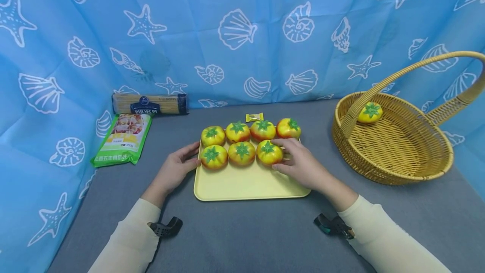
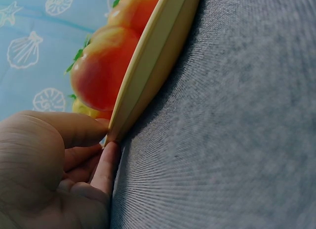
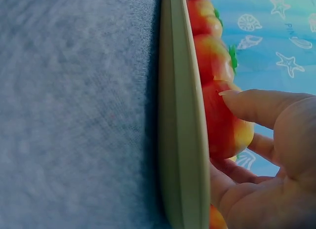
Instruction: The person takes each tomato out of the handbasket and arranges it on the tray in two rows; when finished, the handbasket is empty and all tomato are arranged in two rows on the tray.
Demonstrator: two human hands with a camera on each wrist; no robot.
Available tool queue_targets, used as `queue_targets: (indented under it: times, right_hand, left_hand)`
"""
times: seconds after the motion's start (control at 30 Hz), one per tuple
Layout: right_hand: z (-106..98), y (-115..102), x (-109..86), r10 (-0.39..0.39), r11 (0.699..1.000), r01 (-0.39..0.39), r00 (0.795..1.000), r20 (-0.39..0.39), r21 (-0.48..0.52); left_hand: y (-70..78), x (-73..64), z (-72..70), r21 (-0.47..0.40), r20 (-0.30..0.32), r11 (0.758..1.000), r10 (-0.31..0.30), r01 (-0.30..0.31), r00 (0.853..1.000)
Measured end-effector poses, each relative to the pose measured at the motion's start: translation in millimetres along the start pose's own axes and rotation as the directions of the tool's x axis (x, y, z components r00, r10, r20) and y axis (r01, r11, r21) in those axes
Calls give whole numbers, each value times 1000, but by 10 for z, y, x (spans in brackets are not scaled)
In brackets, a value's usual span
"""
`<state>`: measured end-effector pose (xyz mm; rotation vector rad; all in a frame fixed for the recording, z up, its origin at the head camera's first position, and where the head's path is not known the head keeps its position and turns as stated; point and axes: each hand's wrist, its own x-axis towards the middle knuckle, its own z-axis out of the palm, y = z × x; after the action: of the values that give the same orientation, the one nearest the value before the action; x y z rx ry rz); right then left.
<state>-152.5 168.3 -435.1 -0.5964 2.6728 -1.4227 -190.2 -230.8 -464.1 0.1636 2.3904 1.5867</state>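
Note:
Several yellow-and-red tomatoes with green leafy tops stand in two rows on a pale yellow tray (image 1: 242, 186). My right hand (image 1: 301, 161) holds the rightmost front-row tomato (image 1: 269, 153), thumb on its near side and fingers round its right. In the right wrist view that tomato (image 3: 224, 123) sits low at the tray's rim (image 3: 190, 140), touching its neighbour. My left hand (image 1: 177, 171) pinches the tray's left edge, beside the leftmost front tomato (image 1: 214, 157). The left wrist view shows the thumb (image 2: 81, 129) on the rim, with fingers under it.
A wicker basket (image 1: 341, 155) with a tall handle stands at the right, one tomato (image 1: 370, 113) inside. Behind the tray lies a small yellow packet (image 1: 254, 117). At the back left are a spaghetti pack (image 1: 159, 104) and a green food bag (image 1: 123, 138). A blue curtain hangs behind.

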Motion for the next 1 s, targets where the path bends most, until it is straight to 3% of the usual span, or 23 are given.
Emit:
queue_targets:
  times: [0.33,1.0]
  right_hand:
    - [13,5,1,20,1000,-20,999,-36,-21]
    - [-2,4,11,35,998,-36,999,-21,-46]
  left_hand:
    - [5,-1,3,-9,2,1000,-5,5,1000]
    - [11,-19,-4,3,4,1000,-2,2,1000]
